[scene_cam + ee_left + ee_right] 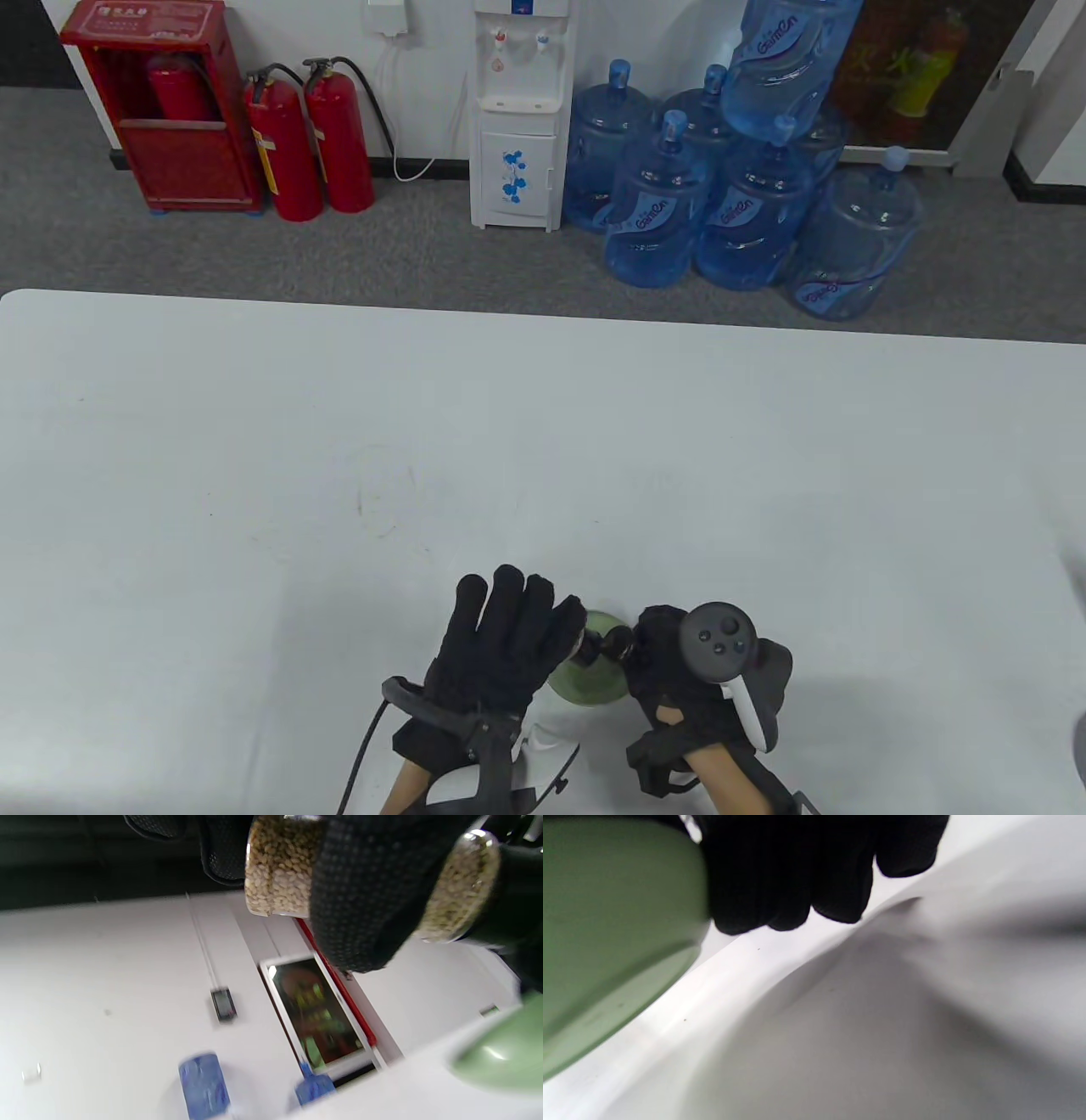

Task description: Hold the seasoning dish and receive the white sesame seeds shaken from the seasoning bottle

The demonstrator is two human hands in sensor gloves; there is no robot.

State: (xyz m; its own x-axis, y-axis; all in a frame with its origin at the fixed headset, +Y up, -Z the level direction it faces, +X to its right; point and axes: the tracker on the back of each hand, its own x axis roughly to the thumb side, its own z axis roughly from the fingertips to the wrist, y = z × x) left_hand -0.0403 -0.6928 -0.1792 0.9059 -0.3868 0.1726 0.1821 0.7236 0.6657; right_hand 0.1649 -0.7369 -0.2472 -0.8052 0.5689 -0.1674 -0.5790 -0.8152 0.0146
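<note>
A small green seasoning dish sits low near the table's front edge, between my two hands. My right hand grips its right side. In the right wrist view my fingers curl at the rim of the dish, which is just above the white table. My left hand holds a glass seasoning bottle tipped sideways over the dish. In the left wrist view the bottle is full of white sesame seeds, a gloved finger crosses it, and the dish lies below right.
The white table stretches far ahead and to both sides of my hands. Beyond its far edge stand fire extinguishers, a water dispenser and several blue water jugs on the floor.
</note>
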